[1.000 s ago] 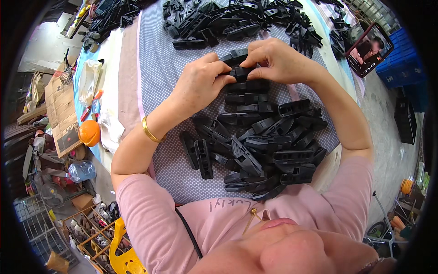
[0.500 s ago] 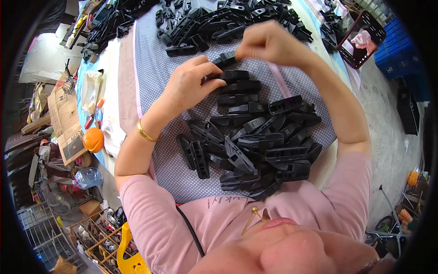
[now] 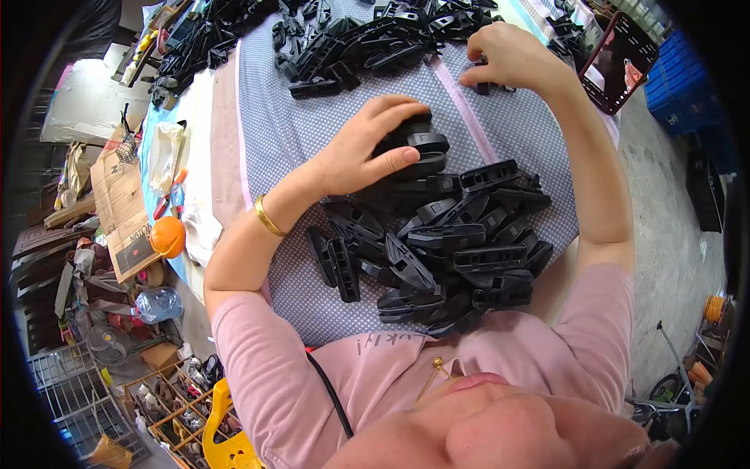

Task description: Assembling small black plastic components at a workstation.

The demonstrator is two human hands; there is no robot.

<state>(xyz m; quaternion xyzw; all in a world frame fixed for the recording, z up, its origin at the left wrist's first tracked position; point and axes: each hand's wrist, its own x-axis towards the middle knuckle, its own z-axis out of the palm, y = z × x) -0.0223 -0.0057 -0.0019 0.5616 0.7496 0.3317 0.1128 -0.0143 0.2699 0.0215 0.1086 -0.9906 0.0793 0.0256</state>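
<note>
Short black plastic parts (image 3: 428,142) stand in a row on the dotted cloth. My left hand (image 3: 363,152) lies over that row, thumb on the near side and fingers curled round its far end, hiding much of it. Farther off to the right, my right hand (image 3: 512,61) has its fingers bent around a small black plastic part (image 3: 483,87) on the cloth; the hand covers most of it. Close to my body, a loose heap of similar black parts (image 3: 445,238) spreads over the cloth, just below the row.
A bigger pile of black parts (image 3: 367,43) covers the far side of the dotted cloth (image 3: 281,156). A phone (image 3: 619,64) stands at the right edge. Along the left lie an orange round object (image 3: 167,237) and a white bag (image 3: 166,156). Blue crates (image 3: 683,86) stand beyond.
My right hand has left the far end of the row and moved right, to a small part. My left hand has shifted right and now spans the row.
</note>
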